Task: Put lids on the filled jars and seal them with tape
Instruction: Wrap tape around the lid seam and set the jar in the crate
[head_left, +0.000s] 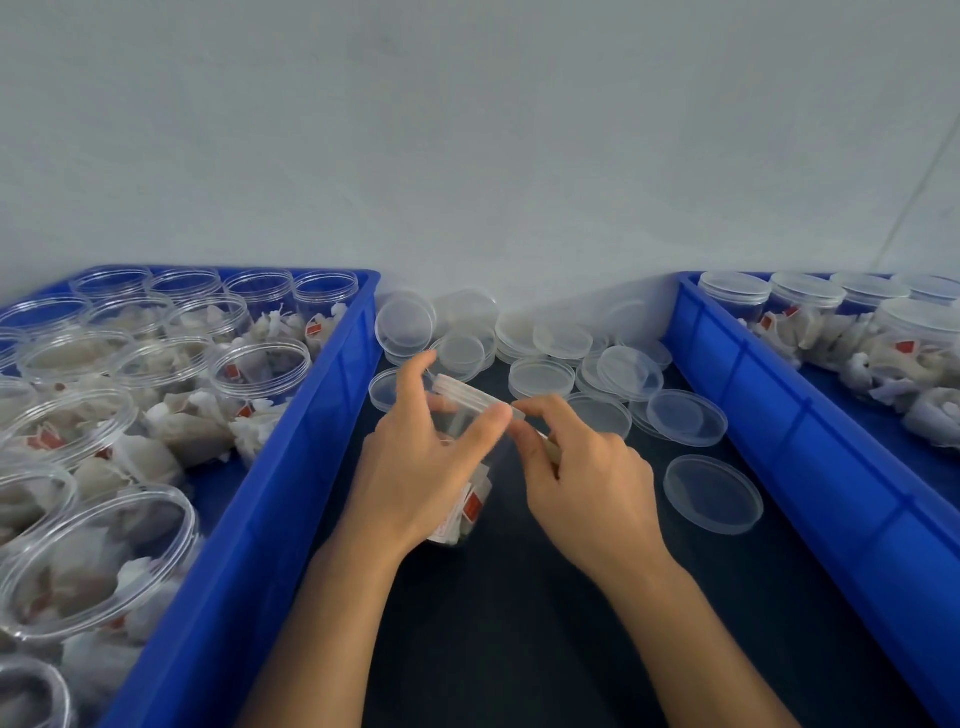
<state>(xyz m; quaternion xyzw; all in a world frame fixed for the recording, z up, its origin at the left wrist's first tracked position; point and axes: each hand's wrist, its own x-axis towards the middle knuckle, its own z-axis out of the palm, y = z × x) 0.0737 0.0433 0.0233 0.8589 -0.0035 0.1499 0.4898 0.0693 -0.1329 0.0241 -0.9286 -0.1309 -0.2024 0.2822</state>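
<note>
The left hand (415, 467) wraps its grip round a clear jar (465, 457), fingers curled over the far side and thumb lying along the near side up to the lid (470, 393) that already sits on the jar's mouth. The jar is tilted, lid end away from the person, and red-tagged sachets show through its base. The right hand (582, 467) meets the jar at the lid's right edge, thumb and forefinger pinching together there on something thin and pale; whether that is tape cannot be told, and a slim pale object is tucked under its curled fingers.

The jar is held just above the dark bench (519, 623), in the gap between two blue crates. Beyond the jar, against the pale wall (467, 130), lies a heap of loose clear lids (545, 343), some stacked, some overlapping. To the right of the jar more single lids rest flat on the bench, the nearest one (712, 494) apart from the rest.

Left of the jar, the left blue crate (270, 493) holds many open jars (260, 364) filled with white sachets. Right of the jar, the right blue crate (810, 441) holds lidded jars (808, 301) of the same sachets.
</note>
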